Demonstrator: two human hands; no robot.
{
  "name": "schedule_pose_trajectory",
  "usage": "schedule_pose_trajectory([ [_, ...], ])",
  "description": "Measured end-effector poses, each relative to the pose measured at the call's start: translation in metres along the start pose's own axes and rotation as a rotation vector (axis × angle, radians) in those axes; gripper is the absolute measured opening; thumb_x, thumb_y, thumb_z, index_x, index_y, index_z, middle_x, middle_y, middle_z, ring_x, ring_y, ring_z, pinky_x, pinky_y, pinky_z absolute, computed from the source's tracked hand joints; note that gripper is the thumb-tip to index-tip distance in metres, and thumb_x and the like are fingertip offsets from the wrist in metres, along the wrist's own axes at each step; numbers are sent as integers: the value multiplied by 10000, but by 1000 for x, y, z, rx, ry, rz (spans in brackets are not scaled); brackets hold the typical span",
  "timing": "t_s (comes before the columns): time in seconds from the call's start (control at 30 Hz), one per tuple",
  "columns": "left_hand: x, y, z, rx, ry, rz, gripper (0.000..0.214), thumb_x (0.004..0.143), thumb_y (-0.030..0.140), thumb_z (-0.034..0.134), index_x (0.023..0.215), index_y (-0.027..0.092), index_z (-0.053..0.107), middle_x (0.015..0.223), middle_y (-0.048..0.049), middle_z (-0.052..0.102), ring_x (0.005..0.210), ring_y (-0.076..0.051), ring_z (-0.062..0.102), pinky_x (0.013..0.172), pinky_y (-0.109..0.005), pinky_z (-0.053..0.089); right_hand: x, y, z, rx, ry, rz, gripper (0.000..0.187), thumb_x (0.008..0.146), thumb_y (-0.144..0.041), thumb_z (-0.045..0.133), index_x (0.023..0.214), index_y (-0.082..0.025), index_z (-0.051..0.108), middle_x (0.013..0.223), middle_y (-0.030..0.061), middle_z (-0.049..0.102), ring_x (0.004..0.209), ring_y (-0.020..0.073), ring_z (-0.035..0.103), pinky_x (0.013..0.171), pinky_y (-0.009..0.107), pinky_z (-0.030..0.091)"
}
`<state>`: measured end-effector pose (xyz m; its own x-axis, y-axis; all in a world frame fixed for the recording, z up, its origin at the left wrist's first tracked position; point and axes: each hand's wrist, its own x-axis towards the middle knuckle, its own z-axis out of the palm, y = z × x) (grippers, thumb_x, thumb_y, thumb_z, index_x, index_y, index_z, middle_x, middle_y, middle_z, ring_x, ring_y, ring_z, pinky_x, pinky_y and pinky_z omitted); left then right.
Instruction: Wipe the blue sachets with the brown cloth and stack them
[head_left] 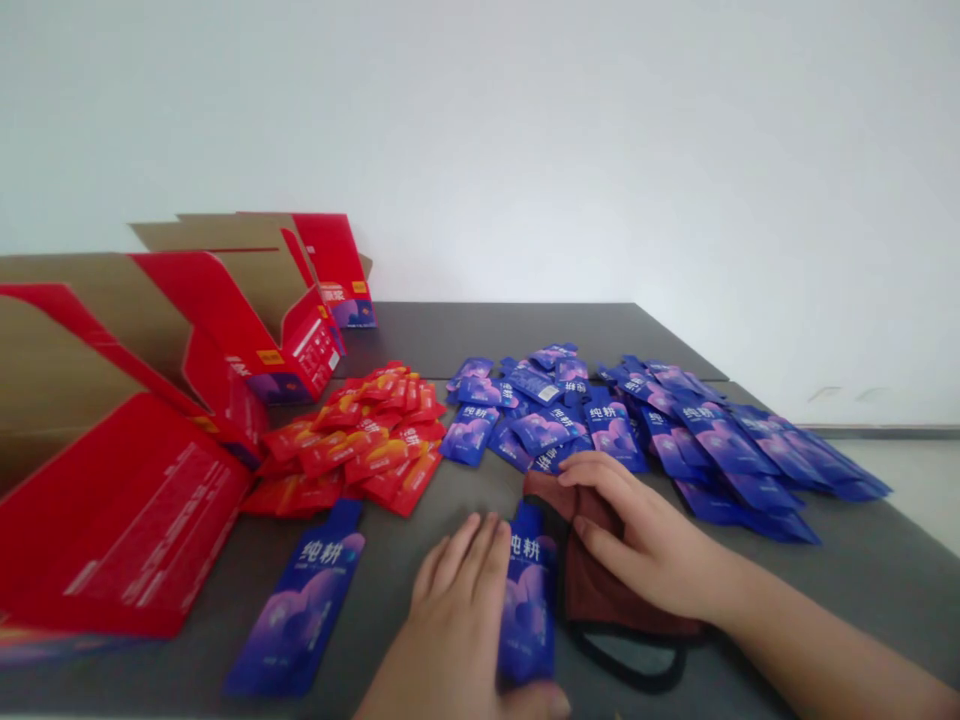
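Note:
My left hand lies with fingers stretched along the left side of a blue spouted pouch, its thumb near the pouch's bottom end. The pouch lies flat, face up, with white lettering and pink-purple round shapes. Just right of it, my right hand has its fingers curled over a brown cloth with black trim and a black loop, resembling a fabric face mask. The cloth's edge meets the pouch's right side. Another blue pouch lies alone to the left of my left hand.
A heap of red sachets sits at centre left. Blue pouches form a loose heap behind my hands and a stacked pile at right. Open red cardboard boxes line the left side of the dark grey table, before a white wall.

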<state>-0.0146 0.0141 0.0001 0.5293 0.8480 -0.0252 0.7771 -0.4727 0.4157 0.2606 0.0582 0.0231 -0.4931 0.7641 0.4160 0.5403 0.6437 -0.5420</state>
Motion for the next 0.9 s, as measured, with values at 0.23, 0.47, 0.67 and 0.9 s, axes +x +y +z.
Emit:
schedule_pose_trajectory([
  [0.23, 1, 10, 20, 37, 116, -13, 1154, 687, 525, 931, 1625, 72, 435, 1688, -288, 438, 1596, -498, 383, 1267, -762, 370, 6, -18, -1, 124, -266, -9, 734, 875, -11, 572, 1543, -316, 588, 1340, 84, 652, 1183, 226, 684, 1018, 379, 578],
  [0.47, 4, 28, 35, 40, 316, -80, 1470, 668, 652, 958, 1710, 137, 59, 1697, -307, 429, 1580, -478, 430, 1268, -750, 374, 11, -36, 2, 102, -439, -46, 160, 1003, -312, 728, 1152, -280, 778, 1082, 53, 697, 1071, 253, 645, 1026, 439, 492],
  [0.67, 5, 29, 30, 31, 284, -90, 1384, 690, 642, 946, 1693, 141, 135, 1668, -289, 486, 1567, -469, 458, 1284, -742, 345, 11, -40, 11, 84, -416, 4, 116, 1052, -296, 672, 1049, -247, 777, 1115, 72, 677, 1085, 237, 645, 987, 412, 512],
  [0.9, 5, 31, 28, 19, 262, -112, 1295, 697, 588, 935, 1671, 106, 231, 1666, -280, 494, 1568, -455, 463, 1305, -721, 328, 21, -29, 20, -42, -339, 75, 68, 1029, -229, 682, 1025, -232, 750, 1105, 61, 711, 1047, 236, 667, 992, 440, 518],
])
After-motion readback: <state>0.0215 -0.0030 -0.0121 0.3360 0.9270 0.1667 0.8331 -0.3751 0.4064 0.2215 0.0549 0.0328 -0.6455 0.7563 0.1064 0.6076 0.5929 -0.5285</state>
